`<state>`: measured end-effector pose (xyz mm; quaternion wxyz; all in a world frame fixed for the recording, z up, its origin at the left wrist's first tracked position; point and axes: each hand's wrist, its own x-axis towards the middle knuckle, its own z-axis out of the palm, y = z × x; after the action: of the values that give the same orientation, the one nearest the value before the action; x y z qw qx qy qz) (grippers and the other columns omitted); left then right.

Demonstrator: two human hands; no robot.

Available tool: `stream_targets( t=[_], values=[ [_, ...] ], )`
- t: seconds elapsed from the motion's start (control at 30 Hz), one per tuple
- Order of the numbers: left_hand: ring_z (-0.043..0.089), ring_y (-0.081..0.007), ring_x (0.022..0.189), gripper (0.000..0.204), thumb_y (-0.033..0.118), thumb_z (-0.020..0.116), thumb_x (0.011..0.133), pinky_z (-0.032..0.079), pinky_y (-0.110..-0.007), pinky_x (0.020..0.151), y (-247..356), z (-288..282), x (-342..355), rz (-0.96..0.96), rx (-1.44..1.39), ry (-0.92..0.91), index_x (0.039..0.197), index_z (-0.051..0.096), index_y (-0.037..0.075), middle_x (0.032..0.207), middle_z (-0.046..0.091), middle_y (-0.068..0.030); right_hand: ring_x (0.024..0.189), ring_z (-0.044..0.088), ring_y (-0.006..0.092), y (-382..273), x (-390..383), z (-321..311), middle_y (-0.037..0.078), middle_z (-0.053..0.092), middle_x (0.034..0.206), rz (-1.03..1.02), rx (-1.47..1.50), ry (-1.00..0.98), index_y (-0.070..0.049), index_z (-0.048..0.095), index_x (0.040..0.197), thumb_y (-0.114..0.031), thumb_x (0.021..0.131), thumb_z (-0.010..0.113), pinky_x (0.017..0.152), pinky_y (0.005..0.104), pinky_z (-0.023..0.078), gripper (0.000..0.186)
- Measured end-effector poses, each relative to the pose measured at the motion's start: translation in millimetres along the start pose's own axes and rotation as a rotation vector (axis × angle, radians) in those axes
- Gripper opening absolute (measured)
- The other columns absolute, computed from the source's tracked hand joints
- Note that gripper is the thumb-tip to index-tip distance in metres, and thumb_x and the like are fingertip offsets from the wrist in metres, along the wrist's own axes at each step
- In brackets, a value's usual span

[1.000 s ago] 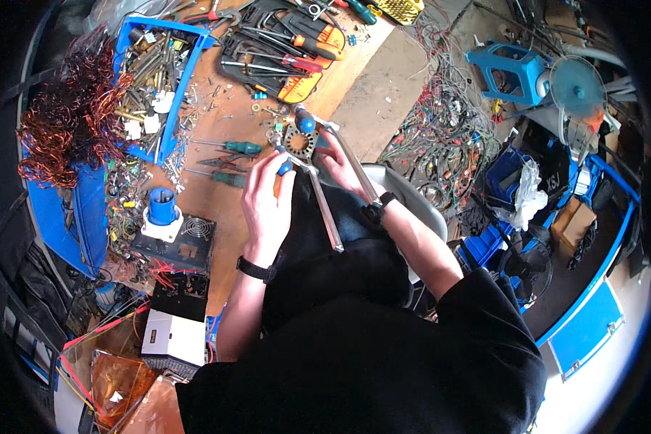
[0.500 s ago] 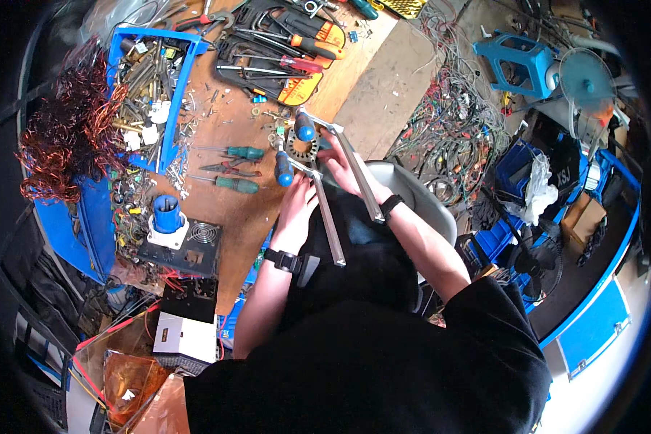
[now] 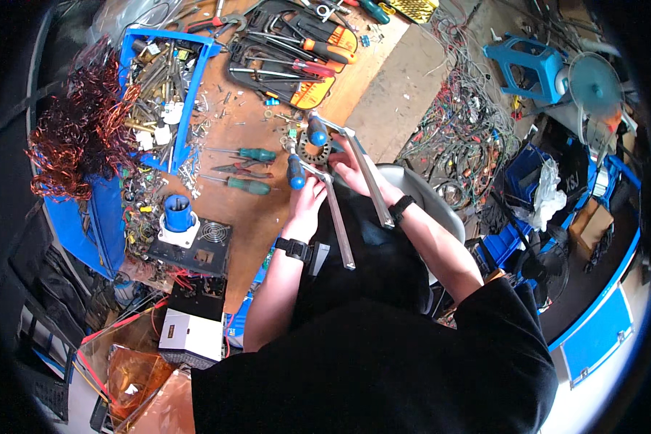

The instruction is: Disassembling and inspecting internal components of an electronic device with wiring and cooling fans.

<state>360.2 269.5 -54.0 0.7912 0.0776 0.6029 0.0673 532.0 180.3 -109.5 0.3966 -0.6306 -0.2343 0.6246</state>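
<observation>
A slotted metal ring [image 3: 315, 152], looking like a motor stator core, stands at the right edge of the wooden bench. Two blue cylindrical pieces [image 3: 316, 134] flank it, joined to two long silver metal bars [image 3: 341, 224] that slant toward me. Just beyond the ring's right side is my right hand [image 3: 351, 168], its fingers apart and pointing at the ring; I cannot tell whether they touch it. My left hand [image 3: 309, 204] is below the ring, partly under the nearer bar. Its fingers are bent close together, and what they hold, if anything, is hidden.
Green-handled screwdrivers [image 3: 249, 186] and pliers [image 3: 240, 169] lie left of the ring. Behind them are a tool pouch [image 3: 296, 32] and a blue tray [image 3: 193, 108] of metal parts. Copper wire [image 3: 79, 130] is heaped far left; tangled cables [image 3: 445, 137] cover the floor right.
The whole view has shifted slightly, with everything a little farther right and lower. My hands keep nearly the same place beside the ring, with only small finger movements.
</observation>
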Motion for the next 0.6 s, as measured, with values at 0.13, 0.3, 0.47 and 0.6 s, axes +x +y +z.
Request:
stream_targets(
  t=[0.13,0.3,0.47,0.6],
  values=[
    [0.063,-0.0236,0.127,0.048,0.029,0.054,0.111,0.051,-0.038,0.111,9,-12,-10,0.027,0.243,-0.042,0.152,0.049,0.004,0.139,0.063,-0.012,0.13,0.062,0.0299,-12,-6,5,0.024,0.06,0.141,0.019,-0.028,-0.004,-0.012,0.014,0.17,-0.002,0.101,0.058,0.112,0.0437,0.05,0.083],
    [0.065,-0.0099,0.094,0.038,0.036,0.055,0.111,0.052,-0.026,0.081,14,-77,-73,-0.013,0.511,-0.152,0.13,0.065,0.005,0.107,0.07,-0.0012,0.116,0.069,0.0219,-21,-28,-37,0.016,0.072,0.124,0.197,-0.234,-0.054,-0.002,0.044,0.155,-0.018,0.104,0.063,0.1,0.0363,0.054,0.056],
    [0.052,-0.0042,0.07,0.028,0.033,0.052,0.111,0.04,-0.022,0.06,-36,-182,-111,-0.213,0.499,-0.003,0.109,0.069,0.011,0.084,0.059,0.0058,0.098,0.076,0.0289,71,-58,-151,0.02,0.078,0.106,0.424,-0.513,0.293,-0.003,0.066,0.13,-0.038,0.097,0.068,0.087,0.0402,0.059,0.048],
    [0.055,-0.0163,0.067,0.024,0.022,0.055,0.107,0.045,-0.037,0.06,-151,-297,-122,0.154,0.711,0.025,0.087,0.06,0.009,0.072,0.051,0.0029,0.099,0.074,0.0438,180,-103,-218,0.026,0.076,0.105,0.761,-1.267,-0.047,-0.007,0.065,0.132,-0.054,0.092,0.068,0.089,0.0565,0.057,0.061]
  ],
)
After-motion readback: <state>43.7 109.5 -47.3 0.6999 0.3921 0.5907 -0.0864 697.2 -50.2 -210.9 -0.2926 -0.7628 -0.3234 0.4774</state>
